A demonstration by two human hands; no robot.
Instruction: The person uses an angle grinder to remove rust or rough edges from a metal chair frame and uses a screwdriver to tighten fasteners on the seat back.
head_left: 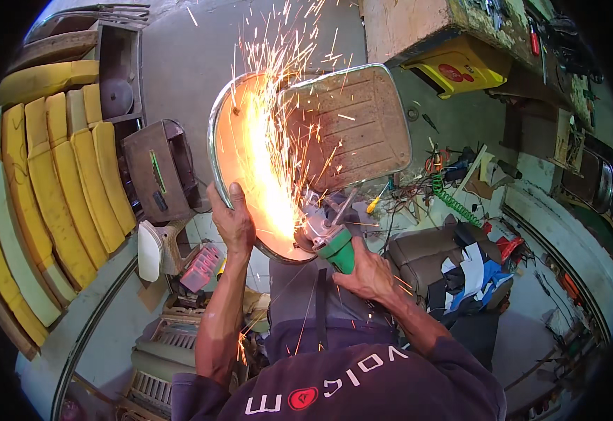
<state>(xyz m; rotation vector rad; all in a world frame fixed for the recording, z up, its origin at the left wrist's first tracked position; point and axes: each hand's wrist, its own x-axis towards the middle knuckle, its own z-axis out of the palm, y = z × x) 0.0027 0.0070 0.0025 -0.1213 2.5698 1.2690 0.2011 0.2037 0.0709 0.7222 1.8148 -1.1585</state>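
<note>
A curved panel with a chrome rim [233, 140] stands lit orange in front of me. My left hand [233, 224] is closed on its left edge, thumb over the rim. My right hand [366, 277] grips a green angle grinder [336, 249] with a metal head and a side rod. The grinder's disc meets the panel near its lower end, where a bright glare hides the contact and a dense fan of sparks sprays upward. Just right of the curved panel lies a rusty, ribbed rectangular plate [362, 126] with a rounded metal edge; whether the two are joined I cannot tell.
Yellow foam pads [75, 189] line the left beside a brown box [152, 168]. A worn bench [419, 28] stands upper right, a yellow bin [482, 70] beneath. Tools, cables, a coiled green hose [454, 203] and a brown cushion [419, 266] lie right; a pink case [201, 270] sits lower left.
</note>
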